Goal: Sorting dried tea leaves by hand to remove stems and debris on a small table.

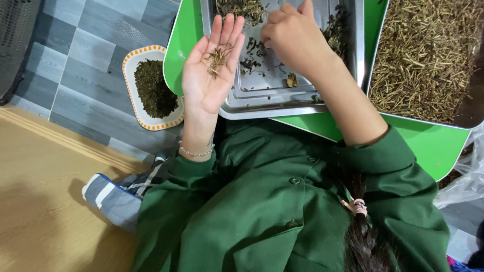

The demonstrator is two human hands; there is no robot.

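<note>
White oval dish (132,95) of dark leaves on grey tiled floor (85,55); clear plastic bag (466,176).

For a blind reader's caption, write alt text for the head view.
A left hand, palm up, holds thin dried stems while the right hand picks among leaves in a steel tray on a green board; beside it, a stem-filled tray.

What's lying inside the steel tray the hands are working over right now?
The steel tray holds scattered dark dried leaves, with a denser heap at its far edge. The right hand covers part of the floor, and the left hand, cupping thin stems, overlaps the near-left corner.
</note>
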